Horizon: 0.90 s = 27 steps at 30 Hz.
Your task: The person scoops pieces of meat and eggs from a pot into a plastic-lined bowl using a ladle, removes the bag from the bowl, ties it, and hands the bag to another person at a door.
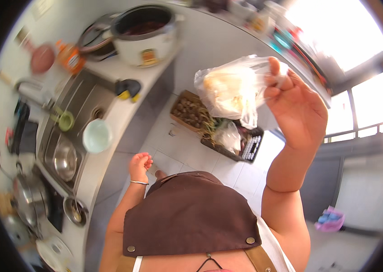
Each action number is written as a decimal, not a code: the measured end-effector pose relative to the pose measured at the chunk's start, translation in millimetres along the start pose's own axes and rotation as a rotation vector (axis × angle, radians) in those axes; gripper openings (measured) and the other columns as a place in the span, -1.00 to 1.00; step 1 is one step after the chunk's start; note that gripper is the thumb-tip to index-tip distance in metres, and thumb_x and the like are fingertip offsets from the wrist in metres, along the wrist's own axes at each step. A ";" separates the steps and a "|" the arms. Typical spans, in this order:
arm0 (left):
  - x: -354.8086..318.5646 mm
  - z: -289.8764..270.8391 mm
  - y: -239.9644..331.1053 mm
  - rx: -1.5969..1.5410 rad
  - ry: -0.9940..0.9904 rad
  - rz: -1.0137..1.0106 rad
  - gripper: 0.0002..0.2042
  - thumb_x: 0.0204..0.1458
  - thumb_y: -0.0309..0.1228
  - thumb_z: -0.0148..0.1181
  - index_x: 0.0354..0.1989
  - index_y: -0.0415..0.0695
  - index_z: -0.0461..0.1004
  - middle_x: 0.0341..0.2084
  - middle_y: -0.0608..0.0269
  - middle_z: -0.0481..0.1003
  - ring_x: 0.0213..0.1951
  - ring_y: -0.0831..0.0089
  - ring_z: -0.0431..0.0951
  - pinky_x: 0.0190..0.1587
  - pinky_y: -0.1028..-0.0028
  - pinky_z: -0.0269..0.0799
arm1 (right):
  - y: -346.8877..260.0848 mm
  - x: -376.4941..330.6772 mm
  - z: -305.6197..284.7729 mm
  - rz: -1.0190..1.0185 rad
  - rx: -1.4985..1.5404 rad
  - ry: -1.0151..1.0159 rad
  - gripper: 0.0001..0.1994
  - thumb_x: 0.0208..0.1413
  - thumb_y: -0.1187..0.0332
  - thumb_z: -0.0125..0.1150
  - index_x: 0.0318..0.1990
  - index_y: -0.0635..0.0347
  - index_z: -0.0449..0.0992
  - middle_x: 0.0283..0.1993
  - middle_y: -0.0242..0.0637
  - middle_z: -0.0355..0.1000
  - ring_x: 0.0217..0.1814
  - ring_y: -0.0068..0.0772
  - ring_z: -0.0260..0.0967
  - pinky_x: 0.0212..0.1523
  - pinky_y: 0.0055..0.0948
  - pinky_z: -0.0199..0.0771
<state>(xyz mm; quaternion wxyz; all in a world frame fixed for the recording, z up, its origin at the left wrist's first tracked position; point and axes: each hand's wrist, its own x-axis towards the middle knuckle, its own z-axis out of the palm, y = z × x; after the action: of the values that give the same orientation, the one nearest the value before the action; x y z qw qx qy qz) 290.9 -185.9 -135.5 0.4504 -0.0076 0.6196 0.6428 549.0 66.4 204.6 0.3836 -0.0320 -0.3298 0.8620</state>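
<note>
My right hand (296,106) is raised in front of me and grips the top of a clear plastic bag (234,88) with pale yellowish food inside. The bag hangs to the left of the hand, above the floor. My left hand (139,165) hangs low beside the counter edge, fingers curled shut, holding nothing, with a thin bangle on the wrist. A brown apron (191,215) covers my front at the bottom of the view.
A white counter (114,113) runs along the left with a steel sink (71,131), a pale green bowl (97,135), pots, and a white rice cooker (146,34). On the tiled floor stand a brown box (189,111) and a black crate (241,145) of vegetables.
</note>
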 end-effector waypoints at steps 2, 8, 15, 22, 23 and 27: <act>-13.3 68.1 -9.2 0.117 -0.143 -0.022 -0.85 0.07 -0.50 0.08 -0.19 -0.23 0.45 -0.38 0.20 0.54 -0.42 0.49 0.52 -0.35 0.54 0.44 | -35.1 -48.3 -27.0 -0.076 0.015 0.041 -0.56 0.12 0.48 -0.08 0.12 0.64 0.25 0.25 0.33 0.17 0.14 -0.08 0.28 0.09 -0.33 0.27; -72.7 256.6 -70.0 0.357 -0.605 -0.138 -0.85 0.12 -0.51 0.06 -0.16 -0.23 0.46 -0.34 0.20 0.54 -0.38 0.50 0.54 -0.27 0.53 0.48 | -140.2 -193.6 -95.2 -0.227 -0.187 0.426 -0.70 0.09 0.50 -0.05 -0.06 0.48 0.42 0.05 0.15 0.43 -0.03 -0.36 0.36 -0.01 -0.48 0.31; -123.4 411.7 -144.5 0.690 -0.985 -0.310 -0.85 0.10 -0.47 0.11 -0.19 -0.21 0.48 -0.35 0.22 0.55 -0.39 0.52 0.54 -0.27 0.52 0.49 | -252.5 -335.5 -148.1 -0.506 -0.245 0.802 -0.85 -0.02 0.53 -0.01 -0.29 0.43 0.41 -0.05 0.20 0.47 -0.21 -0.38 0.37 -0.17 -0.50 0.30; -165.4 563.1 -208.2 0.881 -1.331 -0.218 -0.88 0.07 -0.47 0.17 -0.25 -0.22 0.50 -0.39 0.24 0.56 -0.42 0.56 0.53 -0.29 0.56 0.46 | -341.7 -436.9 -202.6 -0.671 -0.326 1.099 -0.72 -0.05 0.51 0.03 -0.17 0.53 0.44 -0.11 0.07 0.50 -0.21 -0.39 0.35 -0.19 -0.52 0.35; -170.4 585.7 -218.0 0.904 -1.442 -0.155 -0.92 0.06 -0.47 0.19 -0.33 -0.21 0.51 -0.46 0.26 0.55 -0.43 0.57 0.52 -0.30 0.56 0.45 | -353.4 -444.9 -210.4 -0.695 -0.305 1.143 -0.71 -0.05 0.50 0.03 -0.17 0.53 0.44 -0.11 0.07 0.50 -0.21 -0.39 0.35 -0.19 -0.52 0.34; -214.6 679.0 -246.7 0.892 -1.633 0.003 -0.84 0.05 -0.45 0.26 -0.50 -0.28 0.53 -0.58 0.34 0.52 -0.53 0.65 0.42 -0.43 0.57 0.35 | -401.3 -466.3 -251.3 -0.689 -0.322 1.218 -0.68 -0.04 0.48 0.04 -0.13 0.56 0.44 -0.11 0.05 0.51 -0.22 -0.37 0.37 -0.20 -0.52 0.33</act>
<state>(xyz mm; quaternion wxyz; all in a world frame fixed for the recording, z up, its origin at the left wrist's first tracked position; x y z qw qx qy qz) 936.0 194.5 -50.8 0.7072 0.6218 0.3003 0.1520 1211.5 80.7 154.2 0.7403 -0.4576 -0.1718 0.4615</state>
